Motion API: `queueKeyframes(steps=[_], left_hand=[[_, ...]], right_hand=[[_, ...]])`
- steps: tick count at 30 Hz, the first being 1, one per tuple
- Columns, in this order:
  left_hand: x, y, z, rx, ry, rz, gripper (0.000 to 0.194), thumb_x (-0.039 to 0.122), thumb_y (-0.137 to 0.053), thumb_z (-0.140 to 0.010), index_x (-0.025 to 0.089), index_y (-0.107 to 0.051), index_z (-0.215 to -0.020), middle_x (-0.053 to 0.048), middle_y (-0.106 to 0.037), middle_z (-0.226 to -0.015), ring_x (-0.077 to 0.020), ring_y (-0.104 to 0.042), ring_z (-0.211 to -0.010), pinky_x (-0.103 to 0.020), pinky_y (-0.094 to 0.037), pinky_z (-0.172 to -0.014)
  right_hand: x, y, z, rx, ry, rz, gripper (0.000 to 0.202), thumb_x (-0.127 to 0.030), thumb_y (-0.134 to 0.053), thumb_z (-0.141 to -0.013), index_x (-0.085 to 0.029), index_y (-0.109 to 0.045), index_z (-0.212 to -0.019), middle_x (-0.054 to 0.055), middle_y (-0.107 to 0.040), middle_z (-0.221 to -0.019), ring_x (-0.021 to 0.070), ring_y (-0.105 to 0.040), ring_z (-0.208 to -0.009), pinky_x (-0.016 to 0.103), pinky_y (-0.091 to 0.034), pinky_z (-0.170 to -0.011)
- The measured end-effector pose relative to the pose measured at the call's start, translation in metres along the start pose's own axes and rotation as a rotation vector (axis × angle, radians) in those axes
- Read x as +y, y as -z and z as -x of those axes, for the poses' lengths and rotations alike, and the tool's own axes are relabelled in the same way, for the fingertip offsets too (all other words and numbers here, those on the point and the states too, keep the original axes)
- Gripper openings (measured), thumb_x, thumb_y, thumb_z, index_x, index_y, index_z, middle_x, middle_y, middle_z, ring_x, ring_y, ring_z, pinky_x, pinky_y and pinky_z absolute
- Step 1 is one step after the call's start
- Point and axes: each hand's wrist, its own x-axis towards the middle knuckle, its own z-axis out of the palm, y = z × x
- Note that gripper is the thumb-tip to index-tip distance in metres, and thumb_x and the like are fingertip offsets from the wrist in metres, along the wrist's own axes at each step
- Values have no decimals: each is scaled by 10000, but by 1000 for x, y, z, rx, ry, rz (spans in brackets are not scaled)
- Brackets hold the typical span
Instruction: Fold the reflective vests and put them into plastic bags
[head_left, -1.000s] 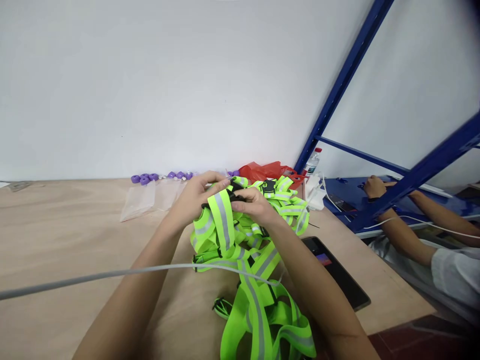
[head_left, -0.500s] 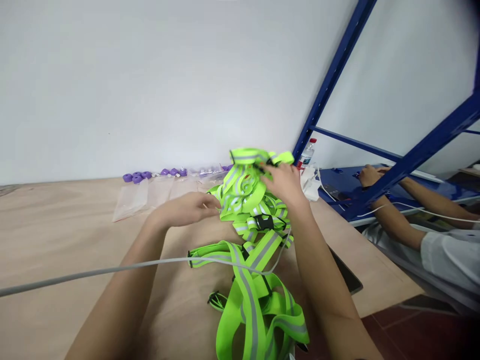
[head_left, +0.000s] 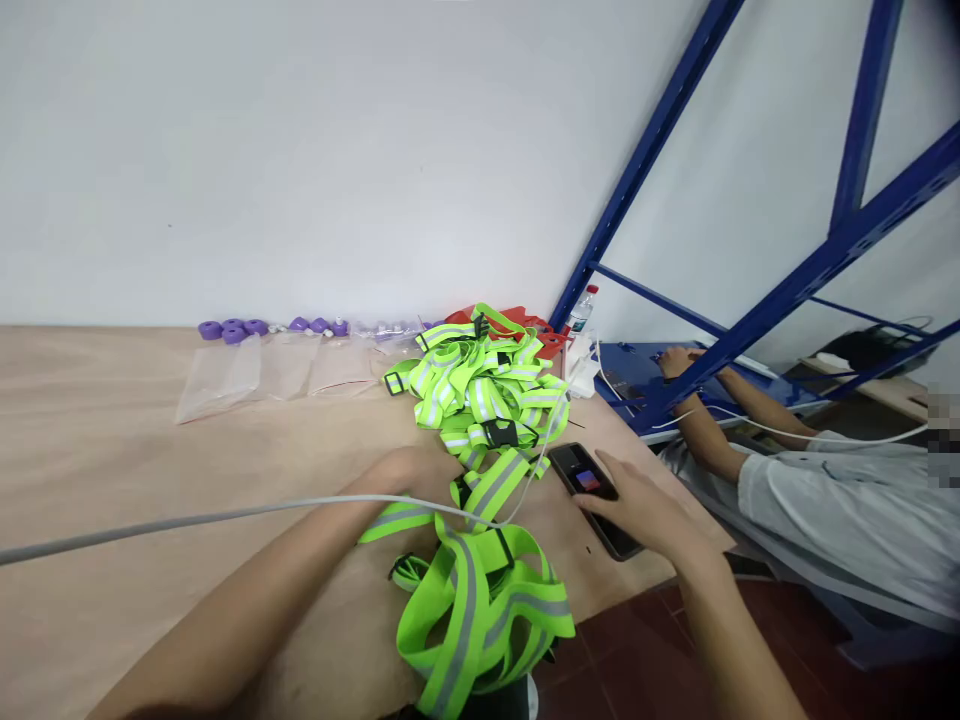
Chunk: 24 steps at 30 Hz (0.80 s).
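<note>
At the middle of the desk (head_left: 90,430), left hand (head_left: 424,468) low beside a length of strap between two piles of green straps; fingertips mostly out of view, so cannot tell how far open or whether gripping anything. To the right, right hand (head_left: 637,505) partly open, thumb and forefinger spread apart over the phone (head_left: 581,478), thumb at its left side; cannot tell whether gripped. Phone flat on the desk, screen up and lit with a coloured patch. Just left of and beyond the phone, far heap of green straps (head_left: 487,385), loosely piled, grey stripes showing, with a black buckle (head_left: 501,433) on its near side. At the near edge, near tangle of green straps (head_left: 469,610), looped and partly overhanging. Across the view from the left, grey cable (head_left: 225,512), passing in front of left forearm and bending up over the far heap. Behind the heap, red bag (head_left: 551,343); to its right, bottle (head_left: 580,312) with red cap, and a white object (head_left: 579,366), kind unclear. Along the wall to the left, small purple pieces (head_left: 234,331) in a row, with clear plastic bags (head_left: 223,378) flat just nearer. At right, blue frame (head_left: 637,170); beyond it, another person's hands (head_left: 679,362) over a blue surface (head_left: 630,368), small items there too small to name.
</note>
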Motion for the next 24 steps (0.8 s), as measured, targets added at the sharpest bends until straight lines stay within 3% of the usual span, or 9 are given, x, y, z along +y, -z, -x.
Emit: queueKeyframes(steps=[2, 4, 8, 11, 14, 17, 19, 22, 24], left_hand=[[-2, 2, -3, -4, -55, 4, 434, 368, -800, -655, 271, -760, -1075, -44, -761, -1140, -285, -691, -1002, -312, -518, -842], [-6, 9, 0, -3, -73, -1, 391, 321, -729, -721, 281, -749, -1109, -21, -756, -1159, -262, -690, -1007, -290, -512, -843], [-14, 37, 24, 46, -23, -36, 319, 377, -613, -824, 214, -749, -1062, -54, -763, -1085, -259, -693, -943, -284, -507, -798], [-22, 61, 52, 151, 21, -38, 384, 477, -563, -860, 200, -727, -1068, -72, -743, -1132, -274, -671, -1016, -290, -496, -843], [-29, 78, 82, 351, 34, 34, 436, 571, -545, -852, 216, -711, -1043, -56, -728, -1139, -278, -658, -1046, -293, -492, -872], [-32, 87, 106, 554, 53, 144, 418, 604, -591, -819, 218, -688, -947, -25, -728, -957, -254, -677, -890, -270, -501, -761], [-30, 90, 114, 651, 69, 224, 380, 585, -637, -805, 218, -658, -901, 2, -687, -796, -214, -653, -730, -245, -472, -629], [-25, 92, 114, 859, -10, 437, 317, 509, -698, -794, 218, -602, -877, 38, -608, -666, -145, -547, -547, -219, -395, -507], [-21, 93, 108, 1069, -129, 669, 304, 443, -733, -762, 222, -549, -863, 55, -568, -637, -116, -490, -500, -209, -369, -479]], right_hand=[[13, -24, 11, 4, -32, -13, 830, -562, -568, -867, -128, -372, -1546, 217, -589, -1390, 405, -592, -1229, 477, -502, -952], [16, -40, 14, 86, -66, -4, 837, -565, -549, -869, -112, -356, -1546, 215, -576, -1400, 419, -568, -1242, 500, -482, -978], [17, -52, 9, 235, -78, -66, 847, -535, -633, -804, -137, -394, -1512, 178, -590, -1408, 390, -558, -1262, 474, -460, -1020], [23, -57, 5, 250, -65, -127, 813, -550, -653, -783, -168, -438, -1467, 158, -630, -1352, 371, -579, -1237, 462, -462, -1016], [34, -54, 5, 220, -94, -206, 896, -628, -663, -760, -129, -423, -1465, 196, -619, -1343, 377, -578, -1237, 462, -460, -1015], [48, -38, 7, 98, -111, -357, 784, -673, -648, -761, -112, -563, -1303, 184, -678, -1190, 341, -632, -1127, 407, -491, -953], [57, -23, 8, -73, -68, -438, 651, -670, -672, -742, -148, -640, -1130, 116, -703, -1015, 291, -655, -985, 356, -519, -832], [63, -4, 6, -313, -77, -485, 603, -651, -766, -639, -185, -626, -997, 39, -648, -861, 219, -619, -821, 281, -483, -623], [62, 3, 1, -388, -128, -474, 594, -623, -810, -581, -203, -582, -933, 21, -616, -836, 191, -594, -776, 252, -446, -562]])
